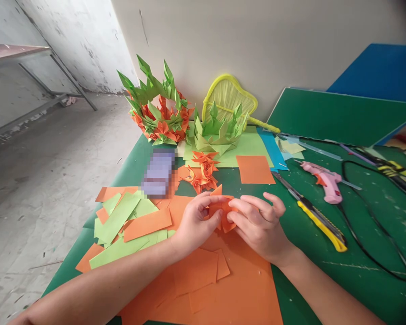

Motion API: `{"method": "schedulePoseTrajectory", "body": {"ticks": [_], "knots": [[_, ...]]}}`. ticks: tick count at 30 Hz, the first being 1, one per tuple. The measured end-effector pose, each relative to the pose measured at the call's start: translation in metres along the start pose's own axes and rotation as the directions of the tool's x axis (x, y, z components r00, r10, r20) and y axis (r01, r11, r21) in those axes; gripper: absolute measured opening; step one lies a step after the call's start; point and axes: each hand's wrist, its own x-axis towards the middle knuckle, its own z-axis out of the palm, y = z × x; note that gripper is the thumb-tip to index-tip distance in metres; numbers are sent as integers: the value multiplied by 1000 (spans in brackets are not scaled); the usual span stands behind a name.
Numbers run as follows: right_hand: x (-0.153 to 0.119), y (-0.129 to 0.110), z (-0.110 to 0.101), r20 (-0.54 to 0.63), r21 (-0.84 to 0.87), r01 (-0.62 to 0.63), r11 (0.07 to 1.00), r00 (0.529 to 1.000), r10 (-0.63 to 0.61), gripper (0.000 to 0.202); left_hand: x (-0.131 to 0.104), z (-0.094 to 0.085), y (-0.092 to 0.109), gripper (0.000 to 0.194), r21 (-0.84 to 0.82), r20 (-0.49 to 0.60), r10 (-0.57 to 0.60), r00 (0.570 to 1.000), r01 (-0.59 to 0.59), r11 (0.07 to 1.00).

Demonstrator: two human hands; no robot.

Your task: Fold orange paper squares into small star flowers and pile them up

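Observation:
Between my two hands is a small folded piece of orange paper [227, 208] with pointed tips. My left hand [198, 219] pinches its left side between thumb and forefinger. On the other side, my right hand [259, 221] grips an edge with thumb and fingertips, the little finger raised. Both hands hover over a large orange sheet [243, 284]. Just beyond them lie several finished orange paper flowers [203, 174], and an orange paper square [256, 169] is to their right. Part of the folded paper is hidden by my fingers.
Cut green and orange scraps [122, 221] lie left, below a blurred phone [159, 174]. Behind stand an orange-green folded-paper ring [162, 126] and a green one [218, 135]. A yellow utility knife [321, 225] and pink glue gun [325, 180] with a black cord [375, 225] lie right.

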Motion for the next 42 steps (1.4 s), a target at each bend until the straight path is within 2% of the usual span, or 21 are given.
{"method": "schedulePoseTrajectory", "body": {"ticks": [4,6,7,9,11,12,14,17,26,31,33,36,39,42], "knots": [[-1,2,-3,0,15,39,999,999,-39,19,2,-3,1,28,37,-19,31,999,-31,999],[-4,5,-5,2,108,-15,994,1000,15,23,3,-4,2,28,44,-41,51,998,-49,998],[-5,6,-5,17,191,-85,978,996,83,26,3,-4,2,28,40,-51,61,997,-59,997],[-7,9,-5,97,393,-276,877,961,259,32,2,-5,2,26,27,-65,77,995,-75,997],[-7,11,-2,230,540,-451,711,891,391,31,1,-4,0,25,12,-71,90,993,-90,996],[-7,11,-1,308,573,-515,638,856,415,25,0,-4,0,25,2,-70,96,993,-96,995],[-5,10,2,449,603,-593,534,805,388,16,-1,-3,-2,25,-13,-71,111,991,-112,994],[-2,7,4,541,608,-625,489,778,320,21,-2,-1,-4,24,5,-77,136,988,-136,991],[-1,-1,6,482,584,-625,517,780,399,33,-3,1,-7,22,-60,-70,102,992,-106,993],[1,-1,5,471,578,-627,522,779,414,32,-5,1,0,27,-256,-27,9,1000,-15,967],[2,-1,3,490,570,-630,527,776,398,32,-5,-1,4,36,-291,-31,-24,999,14,957],[2,-1,2,511,585,-613,531,787,347,31,-3,-3,6,46,-239,-46,-49,998,37,970],[0,3,2,476,617,-607,501,795,377,25,0,-4,5,26,-152,-37,-54,998,48,987],[-4,10,3,462,639,-658,398,742,485,19,2,-4,6,20,-145,-23,-85,996,81,986]]}}
